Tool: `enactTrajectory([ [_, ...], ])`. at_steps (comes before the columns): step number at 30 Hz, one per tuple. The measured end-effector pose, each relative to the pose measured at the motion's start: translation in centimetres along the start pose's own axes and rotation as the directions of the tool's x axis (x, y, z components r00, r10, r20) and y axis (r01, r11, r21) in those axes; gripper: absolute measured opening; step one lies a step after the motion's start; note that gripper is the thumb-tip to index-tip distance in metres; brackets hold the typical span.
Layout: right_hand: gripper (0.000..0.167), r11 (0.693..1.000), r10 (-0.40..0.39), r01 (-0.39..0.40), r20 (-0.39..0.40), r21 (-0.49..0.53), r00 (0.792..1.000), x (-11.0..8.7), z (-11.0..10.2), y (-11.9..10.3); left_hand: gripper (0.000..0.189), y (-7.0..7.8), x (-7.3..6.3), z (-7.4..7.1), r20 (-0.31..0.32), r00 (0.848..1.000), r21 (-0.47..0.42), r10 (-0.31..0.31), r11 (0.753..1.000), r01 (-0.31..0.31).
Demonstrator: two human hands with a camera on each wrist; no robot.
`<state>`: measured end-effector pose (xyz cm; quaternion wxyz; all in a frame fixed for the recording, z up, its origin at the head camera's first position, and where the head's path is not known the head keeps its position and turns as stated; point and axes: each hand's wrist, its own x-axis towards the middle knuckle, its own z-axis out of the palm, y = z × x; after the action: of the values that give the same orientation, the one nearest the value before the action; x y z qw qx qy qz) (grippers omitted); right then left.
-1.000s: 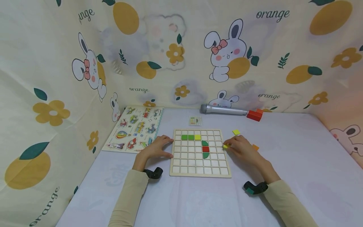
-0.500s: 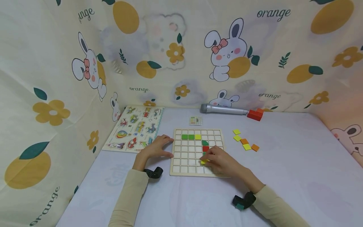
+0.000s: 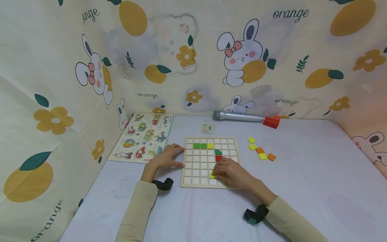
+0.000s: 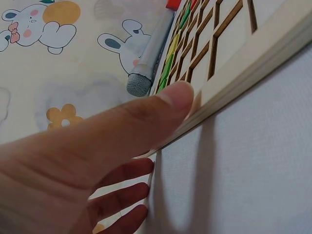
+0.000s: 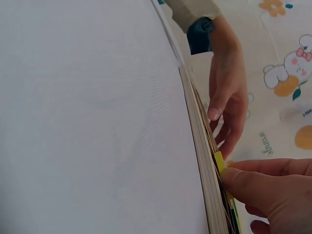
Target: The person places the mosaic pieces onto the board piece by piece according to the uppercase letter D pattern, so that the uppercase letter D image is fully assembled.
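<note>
A wooden grid board [image 3: 196, 185] lies flat on the table. Green and yellow square tiles [image 3: 203, 146] sit in a row near its top. Right of centre, a red tile [image 3: 218, 158] lies below a green rounded piece [image 3: 218, 152]; another green piece is mostly hidden by fingers. My right hand [image 3: 232, 173] pinches a yellow square tile [image 5: 220, 162] between thumb and fingers, over a lower cell. My left hand [image 3: 166, 157] rests against the board's left edge, thumb [image 4: 180, 97] and fingertips at the rim, the fingers relaxed and spread.
Several loose yellow and orange tiles [image 3: 262, 156] lie right of the board. Behind it are a small pattern card [image 3: 208, 128], a grey microphone [image 3: 239, 116] and red blocks [image 3: 271, 122]. A picture puzzle board [image 3: 145, 137] lies at the back left.
My right hand has moved left from the loose tiles onto the board, carrying a yellow tile, then slightly further left to a lower cell. My left hand stays at the board's edge.
</note>
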<state>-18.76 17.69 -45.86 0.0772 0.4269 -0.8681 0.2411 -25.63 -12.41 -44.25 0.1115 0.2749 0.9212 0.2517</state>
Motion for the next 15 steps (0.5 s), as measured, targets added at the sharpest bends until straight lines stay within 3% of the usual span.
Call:
enactTrajectory([
  [15, 0.009, 0.998, 0.004, -0.005, -0.021, -0.057, 1.0, 0.82, 0.11, 0.17, 0.07, -0.11, -0.03, -0.04, 0.004, 1.0, -0.007, -0.009, 1.0, 0.009],
])
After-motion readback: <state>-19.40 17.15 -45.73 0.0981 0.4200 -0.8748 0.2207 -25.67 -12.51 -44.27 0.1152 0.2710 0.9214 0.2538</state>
